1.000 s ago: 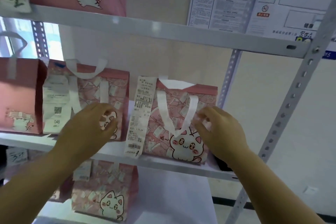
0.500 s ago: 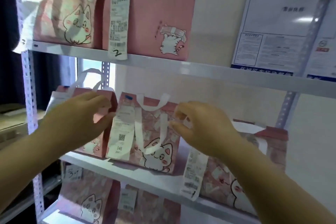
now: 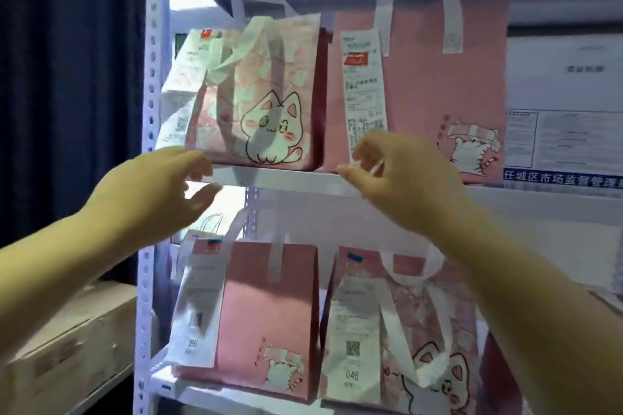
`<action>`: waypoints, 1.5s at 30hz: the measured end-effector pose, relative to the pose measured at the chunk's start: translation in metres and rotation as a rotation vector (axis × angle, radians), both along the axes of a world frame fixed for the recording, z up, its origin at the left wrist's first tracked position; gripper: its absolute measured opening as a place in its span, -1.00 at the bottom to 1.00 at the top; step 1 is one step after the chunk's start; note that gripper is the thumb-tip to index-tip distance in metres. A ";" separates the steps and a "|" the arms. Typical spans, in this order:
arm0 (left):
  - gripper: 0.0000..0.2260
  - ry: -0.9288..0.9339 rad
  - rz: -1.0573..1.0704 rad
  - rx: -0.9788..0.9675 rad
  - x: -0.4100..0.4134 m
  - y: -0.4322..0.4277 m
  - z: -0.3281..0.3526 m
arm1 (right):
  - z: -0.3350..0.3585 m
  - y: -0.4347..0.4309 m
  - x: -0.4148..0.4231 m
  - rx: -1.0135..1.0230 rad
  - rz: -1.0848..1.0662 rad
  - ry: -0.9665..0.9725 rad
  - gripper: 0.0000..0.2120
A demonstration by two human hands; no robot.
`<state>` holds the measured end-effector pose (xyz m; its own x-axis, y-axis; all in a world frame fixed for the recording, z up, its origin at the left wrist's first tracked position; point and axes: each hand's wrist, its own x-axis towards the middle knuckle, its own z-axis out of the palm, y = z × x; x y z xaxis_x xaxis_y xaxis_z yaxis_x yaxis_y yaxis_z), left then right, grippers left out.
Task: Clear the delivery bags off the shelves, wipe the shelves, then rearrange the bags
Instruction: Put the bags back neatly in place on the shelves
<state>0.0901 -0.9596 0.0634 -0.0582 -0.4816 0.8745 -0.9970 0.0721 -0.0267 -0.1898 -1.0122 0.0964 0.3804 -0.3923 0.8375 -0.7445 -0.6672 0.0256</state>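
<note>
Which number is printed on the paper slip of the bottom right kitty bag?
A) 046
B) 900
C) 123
A: the receipt hanging on the front of the lower right patterned cat bag reads 046 under its square code.

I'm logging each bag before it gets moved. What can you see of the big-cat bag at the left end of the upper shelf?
The big-cat bag is pale pink with a scattered print, apparently non-woven fabric, with a large white cartoon cat on its front. Its white strap handles flop forward. A receipt wraps its left side. It stands upright on the upper shelf, close beside the plain pink bag. The left hand hovers below its lower left corner; contact is unclear.
</note>
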 end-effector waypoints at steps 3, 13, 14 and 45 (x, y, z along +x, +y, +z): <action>-0.81 0.068 -0.008 -0.011 0.033 -0.010 0.020 | 0.019 -0.009 0.031 -0.022 -0.079 -0.062 -0.71; -0.60 0.340 0.032 0.082 0.101 -0.059 0.061 | 0.065 -0.033 0.099 0.156 -0.261 -0.057 -0.78; -0.62 0.344 0.032 0.099 0.104 -0.062 0.061 | 0.066 -0.036 0.102 0.174 -0.259 -0.066 -0.73; -0.95 0.610 -0.445 -0.337 0.079 0.047 0.042 | 0.046 0.026 0.066 -0.092 0.284 -0.461 -0.90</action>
<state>0.1696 -0.9124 0.1059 0.3504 -0.2320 0.9074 -0.7231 0.5487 0.4196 -0.1241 -0.9857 0.1427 0.0466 -0.2452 0.9684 -0.4833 -0.8539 -0.1930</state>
